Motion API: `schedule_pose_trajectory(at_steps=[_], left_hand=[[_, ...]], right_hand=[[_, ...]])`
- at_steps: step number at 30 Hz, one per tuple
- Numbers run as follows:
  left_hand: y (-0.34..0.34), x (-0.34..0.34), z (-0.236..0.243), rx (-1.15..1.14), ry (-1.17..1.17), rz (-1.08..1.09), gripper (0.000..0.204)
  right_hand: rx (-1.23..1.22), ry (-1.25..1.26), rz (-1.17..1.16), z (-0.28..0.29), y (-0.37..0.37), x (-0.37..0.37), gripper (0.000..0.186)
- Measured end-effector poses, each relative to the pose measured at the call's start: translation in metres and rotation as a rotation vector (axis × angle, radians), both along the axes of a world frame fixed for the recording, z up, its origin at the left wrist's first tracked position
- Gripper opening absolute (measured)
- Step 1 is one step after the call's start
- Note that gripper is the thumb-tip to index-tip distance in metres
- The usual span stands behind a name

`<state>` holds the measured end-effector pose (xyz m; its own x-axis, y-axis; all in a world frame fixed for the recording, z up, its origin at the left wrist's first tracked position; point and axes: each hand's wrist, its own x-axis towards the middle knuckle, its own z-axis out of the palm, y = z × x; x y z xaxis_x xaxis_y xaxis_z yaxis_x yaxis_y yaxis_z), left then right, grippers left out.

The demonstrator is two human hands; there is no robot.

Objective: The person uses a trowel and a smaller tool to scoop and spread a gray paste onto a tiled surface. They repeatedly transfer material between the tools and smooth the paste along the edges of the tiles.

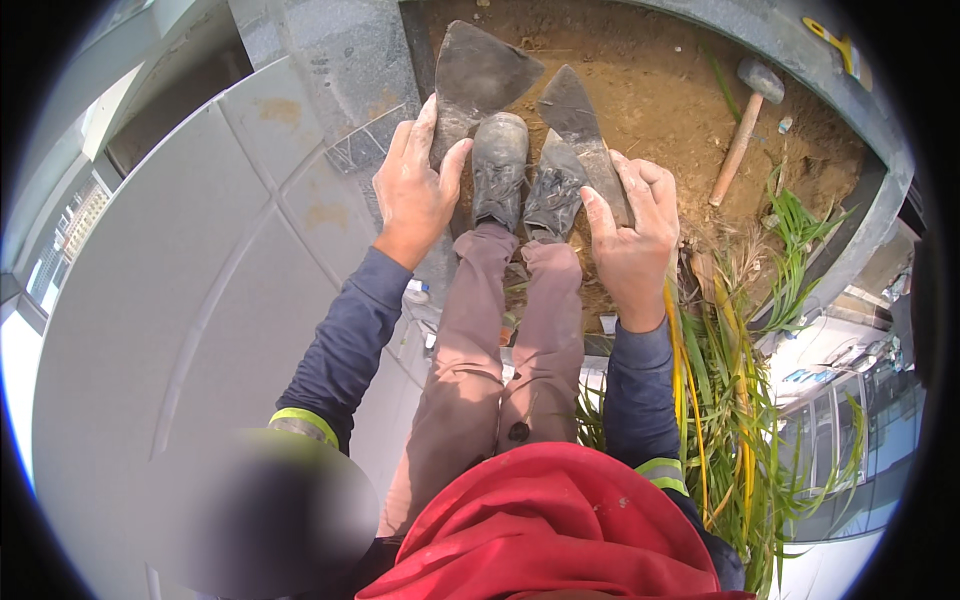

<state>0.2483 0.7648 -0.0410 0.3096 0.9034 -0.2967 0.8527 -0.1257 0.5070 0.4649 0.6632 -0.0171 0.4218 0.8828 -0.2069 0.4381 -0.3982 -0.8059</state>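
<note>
Between the thumb and fingers of my left hand (412, 185) is a flat dark grey, stone-like piece (485, 70), broad and pointed at its far end. My right hand (640, 215) pinches a second, narrower flat dark grey piece (572, 108), which tapers to a point away from me. Pale dust coats the fingers of both hands. The two pieces sit apart, on either side of my dark, dusty shoes (500, 165), and their near ends are partly covered by the fingers. Whether their lower edges rest on the ground I cannot tell.
Brown soil (640, 75) lies inside a curved grey stone curb (885, 200). A mallet (745, 130) with a wooden handle rests on the soil at right. A yellow-handled tool (832, 42) lies on the curb. Long green leaves (735, 400) crowd my right arm. Grey panels (200, 290) extend left.
</note>
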Motion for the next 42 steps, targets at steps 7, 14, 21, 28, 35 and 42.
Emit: schedule_pose_trajectory(at_steps=[7, 14, 21, 28, 35, 42], left_hand=[[-0.009, -0.004, -0.011, 0.066, -0.043, -0.021, 0.052], [-0.024, 0.002, -0.013, 0.098, -0.104, 0.053, 0.049], [-0.031, -0.002, -0.013, 0.105, -0.175, 0.044, 0.05], [-0.001, -0.037, -0.037, 0.079, -0.104, 0.363, 0.06], [0.108, -0.162, -0.158, -0.053, -0.043, 0.605, 0.07], [0.14, -0.188, -0.227, -0.053, 0.068, 0.633, 0.091]], right_hand=[[0.004, -0.064, 0.021, 0.005, 0.017, -0.021, 0.046], [0.0, -0.145, 0.032, 0.006, 0.024, -0.049, 0.059], [0.002, -0.129, -0.084, -0.009, 0.023, -0.065, 0.049], [-0.047, 0.823, -0.581, -0.088, 0.004, -0.051, 0.046], [-0.268, 1.425, -0.684, -0.191, 0.061, -0.119, 0.041], [-0.187, 1.449, -0.444, -0.243, 0.119, -0.165, 0.048]])
